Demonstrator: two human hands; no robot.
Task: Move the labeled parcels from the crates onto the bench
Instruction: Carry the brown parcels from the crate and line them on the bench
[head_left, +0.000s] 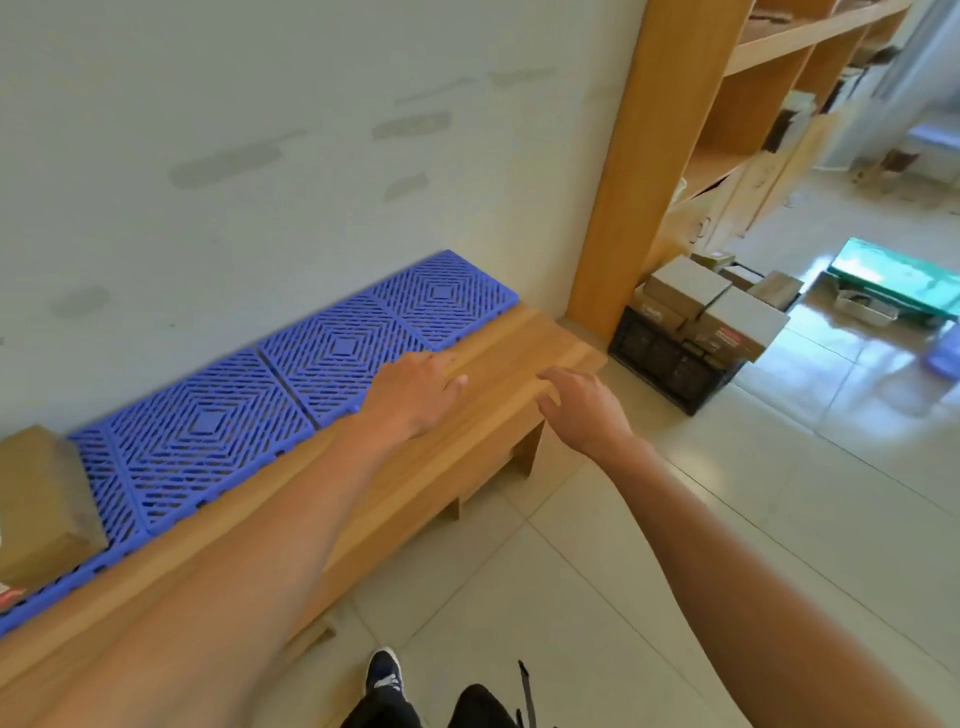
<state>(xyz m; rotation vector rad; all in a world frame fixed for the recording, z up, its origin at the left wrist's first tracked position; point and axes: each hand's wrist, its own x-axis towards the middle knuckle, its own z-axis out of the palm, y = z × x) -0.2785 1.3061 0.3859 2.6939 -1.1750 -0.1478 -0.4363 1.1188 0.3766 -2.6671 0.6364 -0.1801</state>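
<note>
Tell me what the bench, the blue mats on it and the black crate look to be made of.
Bench: wood or wood-look board, smooth, grain lines visible.
Blue mats: apparently moulded plastic, an open slotted grid in one even colour.
Black crate: probably plastic, with lattice walls; too dark to be sure.

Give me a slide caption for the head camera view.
Both empty hands, left hand and right hand, reach over the bench toward the parcel-filled crate.

left hand (415, 387) – right hand (584, 405), both outstretched, fingers relaxed
</note>
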